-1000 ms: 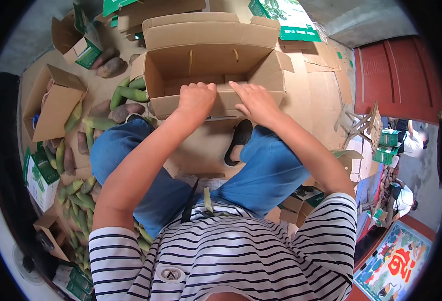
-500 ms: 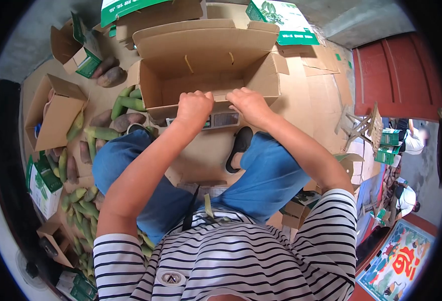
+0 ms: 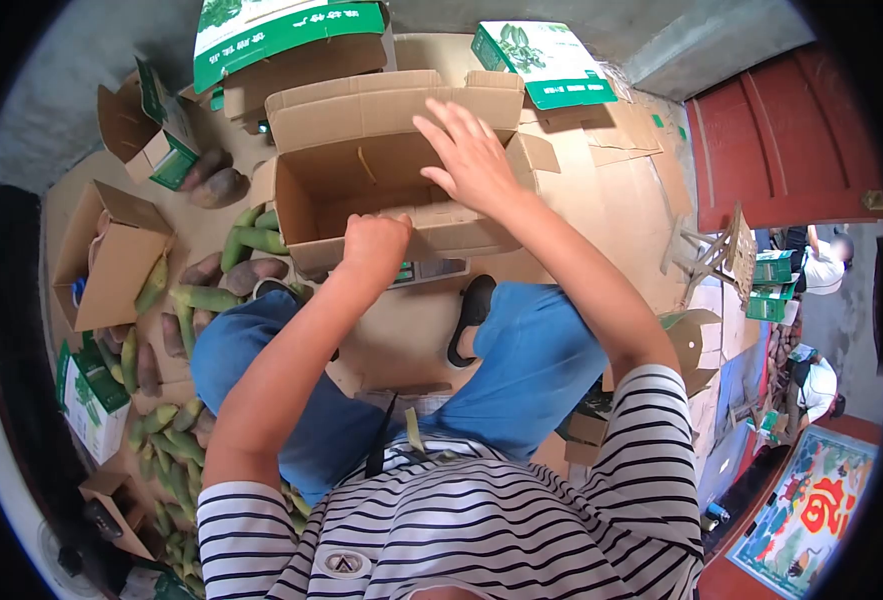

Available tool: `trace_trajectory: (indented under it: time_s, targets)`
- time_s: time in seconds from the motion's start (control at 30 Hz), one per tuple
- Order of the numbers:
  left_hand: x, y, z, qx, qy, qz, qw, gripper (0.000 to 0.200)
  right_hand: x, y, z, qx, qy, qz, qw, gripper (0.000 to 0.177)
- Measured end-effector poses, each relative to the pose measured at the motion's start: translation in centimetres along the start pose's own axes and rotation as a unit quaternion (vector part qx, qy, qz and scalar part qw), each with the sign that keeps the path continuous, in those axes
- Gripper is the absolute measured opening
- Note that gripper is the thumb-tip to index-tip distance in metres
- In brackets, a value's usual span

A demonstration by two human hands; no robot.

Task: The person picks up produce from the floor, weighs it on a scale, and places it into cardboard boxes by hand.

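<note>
An open cardboard box (image 3: 461,241) with its flaps folded out stands before my knees, its visible inside bare. My left hand (image 3: 376,242) is closed over the top edge of its near wall. Above the box's opening, my right hand (image 3: 469,160) is raised with the fingers spread, holding nothing. Part of a device with a display (image 3: 441,268), possibly a scale, shows below the near wall; the box hides the remainder.
Long green vegetables (image 3: 201,297) and brownish-purple ones (image 3: 256,272) lie at left, beside another cardboard box (image 3: 126,270). Green-and-white cartons (image 3: 291,45) stand behind. At right are a wooden stool (image 3: 716,255), a red door (image 3: 781,140) and two people (image 3: 819,268) farther off.
My right hand has let go of the near edge, lifted over the box and opened. My left hand stays on the edge. The view has shifted slightly.
</note>
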State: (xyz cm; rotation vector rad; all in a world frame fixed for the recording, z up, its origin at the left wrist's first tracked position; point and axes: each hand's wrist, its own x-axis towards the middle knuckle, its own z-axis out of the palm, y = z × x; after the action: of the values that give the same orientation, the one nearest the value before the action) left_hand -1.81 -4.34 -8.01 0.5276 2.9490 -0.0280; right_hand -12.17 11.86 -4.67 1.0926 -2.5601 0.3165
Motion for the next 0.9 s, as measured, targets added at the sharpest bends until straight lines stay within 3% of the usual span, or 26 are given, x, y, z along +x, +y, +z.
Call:
trace_trajectory:
  time_s: [0.1, 0.13, 0.23, 0.33, 0.43, 0.57, 0.63, 0.67, 0.73, 0.9]
  targets:
    - [0.3, -0.1, 0.1, 0.006, -0.004, -0.009, 1.0, 0.017, 3.2, 0.9, 2.8, -0.051, -0.045, 0.017, 0.998, 0.076]
    - [0.2, 0.1, 0.2, 0.002, -0.012, -0.014, 1.0, 0.017, 3.7, 1.1, 3.6, -0.023, -0.134, 0.056, 0.989, 0.082]
    - [0.4, -0.1, 0.2, -0.016, -0.008, -0.022, 1.0, 0.017, 4.7, 2.2, 7.0, 0.039, -0.231, 0.093, 0.968, 0.032]
    - [0.2, -0.2, 0.3, -0.02, -0.001, -0.025, 0.999, 0.017, 5.2, 2.5, 6.8, 0.05, -0.235, 0.083, 0.967, 0.016]
    - [0.4, -0.1, 0.1, -0.003, 0.004, -0.021, 1.0, 0.021, 5.2, 2.7, 7.3, 0.045, -0.209, 0.075, 0.974, 0.021]
    - [0.4, -0.5, 0.3, -0.014, -0.006, -0.033, 0.999, 0.033, 4.6, 2.2, 4.9, -0.004, -0.154, 0.054, 0.987, 0.051]
    - [0.4, -0.7, -0.4, -0.035, -0.017, -0.041, 0.998, 0.039, 4.0, 1.6, 2.3, -0.016, -0.086, 0.068, 0.994, 0.049]
    - [0.5, -0.8, -1.2, -0.036, -0.067, -0.042, 0.996, 0.049, 3.6, 1.5, 0.9, -0.005, -0.108, 0.08, 0.991, 0.046]
    - [0.1, -0.5, -2.1, -0.036, -0.049, -0.035, 0.998, 0.047, 2.5, 0.9, -2.0, 0.017, -0.148, 0.104, 0.983, 0.042]
    - [-0.3, 0.2, -3.0, -0.037, -0.033, -0.012, 0.999, 0.064, -0.5, -1.5, -6.6, 0.105, -0.113, 0.17, 0.973, 0.03]
